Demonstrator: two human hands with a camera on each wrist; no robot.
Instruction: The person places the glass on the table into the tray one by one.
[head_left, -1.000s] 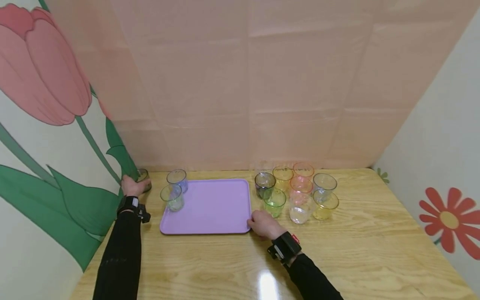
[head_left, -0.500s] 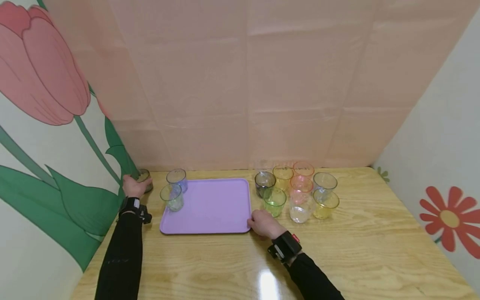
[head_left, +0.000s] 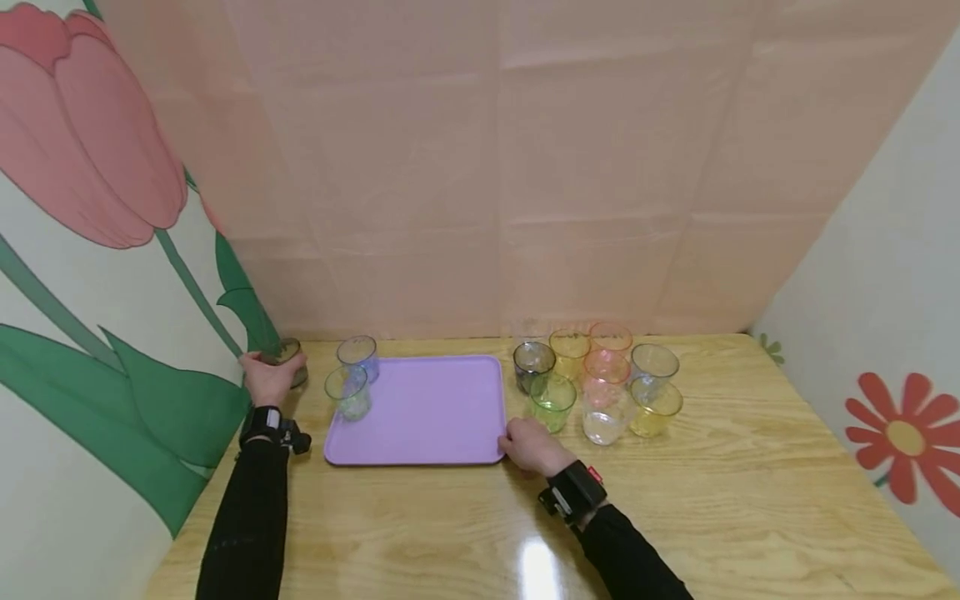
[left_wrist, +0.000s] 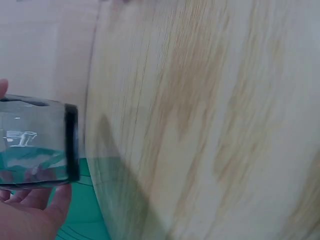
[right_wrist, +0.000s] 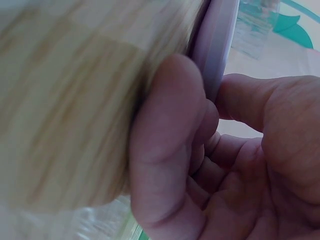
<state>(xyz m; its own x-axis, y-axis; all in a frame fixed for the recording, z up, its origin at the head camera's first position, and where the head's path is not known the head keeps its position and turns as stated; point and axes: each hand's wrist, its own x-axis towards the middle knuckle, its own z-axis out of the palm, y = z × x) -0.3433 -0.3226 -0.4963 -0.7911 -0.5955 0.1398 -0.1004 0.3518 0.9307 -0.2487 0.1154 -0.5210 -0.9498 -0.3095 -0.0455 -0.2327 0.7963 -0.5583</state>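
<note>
At the far left of the table, my left hand (head_left: 268, 382) grips a smoky grey glass (left_wrist: 35, 140). In the left wrist view, fingers show on two opposite sides of it. My right hand (head_left: 536, 446) pinches the near right corner of a purple tray (head_left: 435, 412). The right wrist view has the thumb on one side of the tray edge (right_wrist: 215, 45) and curled fingers on the other. Toward the tray's left end stand a blue-tinted glass (head_left: 364, 363) and, nearer me, a pale green one (head_left: 352, 402).
Right of the tray stands a close group of glasses, among them a dark grey glass (head_left: 534, 371), a green glass (head_left: 552, 404), a clear glass (head_left: 602, 425) and a yellow glass (head_left: 654, 410). A pink-covered wall (head_left: 480, 208) backs the wooden table (head_left: 420, 533).
The head view has shifted slightly. Both hands keep their holds, the left on the smoky grey glass and the right on the tray corner, with hardly any movement.
</note>
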